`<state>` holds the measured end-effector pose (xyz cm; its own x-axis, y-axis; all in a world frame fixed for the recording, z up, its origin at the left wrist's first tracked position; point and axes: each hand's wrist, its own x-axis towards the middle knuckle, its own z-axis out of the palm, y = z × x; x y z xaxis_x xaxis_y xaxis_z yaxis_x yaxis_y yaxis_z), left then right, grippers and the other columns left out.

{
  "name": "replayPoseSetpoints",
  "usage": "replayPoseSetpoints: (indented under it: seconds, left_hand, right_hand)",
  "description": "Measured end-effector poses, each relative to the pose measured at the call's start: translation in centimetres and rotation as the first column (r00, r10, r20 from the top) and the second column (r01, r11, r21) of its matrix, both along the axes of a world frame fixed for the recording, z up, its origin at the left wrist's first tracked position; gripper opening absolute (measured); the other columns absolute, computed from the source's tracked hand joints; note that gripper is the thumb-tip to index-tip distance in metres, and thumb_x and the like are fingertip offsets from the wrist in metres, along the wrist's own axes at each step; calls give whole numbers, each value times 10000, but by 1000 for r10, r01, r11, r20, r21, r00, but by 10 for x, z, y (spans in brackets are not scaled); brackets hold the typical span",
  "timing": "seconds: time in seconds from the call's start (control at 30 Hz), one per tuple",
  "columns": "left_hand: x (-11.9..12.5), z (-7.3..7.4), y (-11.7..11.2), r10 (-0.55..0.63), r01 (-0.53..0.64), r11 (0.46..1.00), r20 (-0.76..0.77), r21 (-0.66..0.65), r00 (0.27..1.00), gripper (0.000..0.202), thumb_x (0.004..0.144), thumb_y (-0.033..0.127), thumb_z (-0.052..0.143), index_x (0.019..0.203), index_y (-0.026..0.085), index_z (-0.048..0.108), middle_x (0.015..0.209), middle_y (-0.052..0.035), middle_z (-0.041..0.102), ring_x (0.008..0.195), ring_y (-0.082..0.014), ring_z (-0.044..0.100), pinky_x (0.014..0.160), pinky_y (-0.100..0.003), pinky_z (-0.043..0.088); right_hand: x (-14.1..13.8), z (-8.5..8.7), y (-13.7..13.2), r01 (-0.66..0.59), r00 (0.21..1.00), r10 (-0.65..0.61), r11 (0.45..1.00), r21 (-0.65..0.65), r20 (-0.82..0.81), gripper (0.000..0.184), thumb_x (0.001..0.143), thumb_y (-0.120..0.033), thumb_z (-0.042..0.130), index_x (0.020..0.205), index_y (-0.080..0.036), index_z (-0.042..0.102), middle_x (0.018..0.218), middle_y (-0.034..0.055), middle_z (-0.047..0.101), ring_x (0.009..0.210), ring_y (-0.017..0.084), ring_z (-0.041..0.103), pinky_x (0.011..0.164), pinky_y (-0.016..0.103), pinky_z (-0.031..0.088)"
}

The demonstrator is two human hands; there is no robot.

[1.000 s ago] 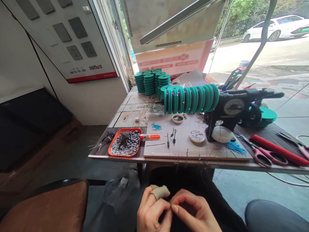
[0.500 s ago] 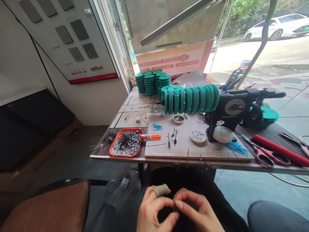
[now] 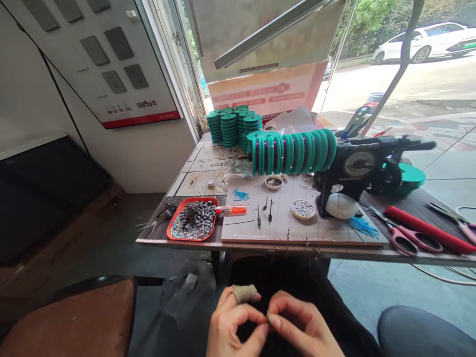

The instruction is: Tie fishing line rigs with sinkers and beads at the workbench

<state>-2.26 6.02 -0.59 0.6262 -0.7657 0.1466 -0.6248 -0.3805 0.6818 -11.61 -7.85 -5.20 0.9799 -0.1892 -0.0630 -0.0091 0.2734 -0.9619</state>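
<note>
Both hands are bending inward above the black-clothed lap [image 3: 323, 302], the left hand [image 3: 231, 325] and right hand [image 3: 297, 320] facing each other, knuckles raised. A beige cloth wrap [image 3: 244, 294] is circling a left finger. Ahead of them, a brown wood-patterned table [image 3: 158, 234] is spreading across: a shallow orange tray [image 3: 191, 239] holding grey cylinders [image 3: 201, 213] is sitting ahead-left, a round cream dish [image 3: 303, 218] of white beads [image 3: 303, 208] ahead-right, and green discs [image 3: 293, 151] are lining a black metal winding machine [image 3: 347, 174] beyond. Pink-handled scissors [image 3: 405, 243] are lying farther right. Each hand is curling nearly closed, thumb and forefinger pinching a tiny brownish piece [image 3: 267, 319], too small to identify, where the two hands are meeting.
</note>
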Motion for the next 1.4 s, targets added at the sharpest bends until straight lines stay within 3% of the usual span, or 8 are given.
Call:
replayPoseSetpoints:
  seconds: [0.23, 0.4, 0.53, 0.67, 0.93, 1.1, 1.23, 1.4]
  left_hand:
    - [-8, -14, 3, 186, -189, 975, -30, -120, 982, 93, 688, 179, 676, 606, 222, 675, 893, -16, 658, 910, -155, 599, 795, -260, 494]
    - [-5, -16, 1, 153, -150, 952, -10, -266, 988, 117, 720, 333, 693, 635, 253, 695, 896, 0, 669, 878, -121, 626, 759, -211, 517]
    - [-7, -7, -5, 124, -124, 966, -17, -226, 992, 118, 703, 344, 715, 632, 251, 701, 869, 4, 679, 840, -99, 644, 736, -167, 515]
    - [-11, -13, -6, 227, -262, 921, -147, -288, 963, 173, 702, 404, 709, 627, 249, 693, 876, 12, 669, 853, -92, 626, 767, -172, 492]
    - [-5, -24, -3, 120, -118, 937, -15, -329, 993, 114, 714, 335, 710, 653, 239, 698, 853, -2, 676, 823, -96, 639, 720, -157, 510]
    - [-10, -17, -6, 212, -252, 919, -159, -303, 964, 187, 703, 407, 706, 621, 239, 705, 846, -23, 671, 833, -119, 628, 746, -193, 499]
    - [-12, -16, -7, 164, -207, 926, -157, -315, 974, 137, 692, 374, 722, 632, 252, 711, 849, -16, 674, 828, -111, 626, 737, -175, 487]
    - [-16, -13, -10, 249, -331, 897, -283, -293, 926, 201, 680, 444, 716, 600, 260, 698, 852, 4, 668, 849, -106, 610, 774, -187, 460]
  right_hand:
    - [-4, 12, -3, 48, 999, -48, 996, 79, -2, 323, 844, -455, 578, 761, -143, 588, 737, 24, 487, 700, 122, 444, 669, 222, 364]
    - [-1, 10, -1, 38, 999, -36, 997, 61, -21, 338, 828, -480, 590, 775, -146, 600, 757, 31, 504, 721, 130, 448, 675, 221, 372]
    - [1, 8, 0, 12, 1000, -10, 998, 58, -23, 340, 827, -483, 589, 788, -145, 601, 748, 31, 519, 722, 130, 457, 680, 217, 378]
    - [1, 8, 0, 2, 999, 0, 998, 55, -39, 341, 824, -483, 593, 790, -144, 600, 741, 31, 526, 721, 130, 464, 676, 213, 388]
    - [0, 11, 2, 30, 997, -23, 995, 90, -77, 367, 801, -507, 612, 792, -141, 608, 749, 46, 565, 735, 144, 515, 702, 227, 426]
    - [1, 10, 2, 37, 997, -27, 989, 144, -73, 357, 791, -496, 632, 793, -139, 617, 728, 45, 576, 714, 141, 528, 692, 230, 435]
    - [1, 8, 3, 43, 997, -30, 983, 181, -72, 340, 792, -477, 642, 796, -138, 622, 719, 40, 576, 709, 134, 527, 696, 224, 431]
    - [2, 7, 5, 48, 996, -32, 977, 206, -80, 340, 781, -479, 654, 804, -142, 619, 727, 34, 573, 710, 128, 526, 700, 217, 428]
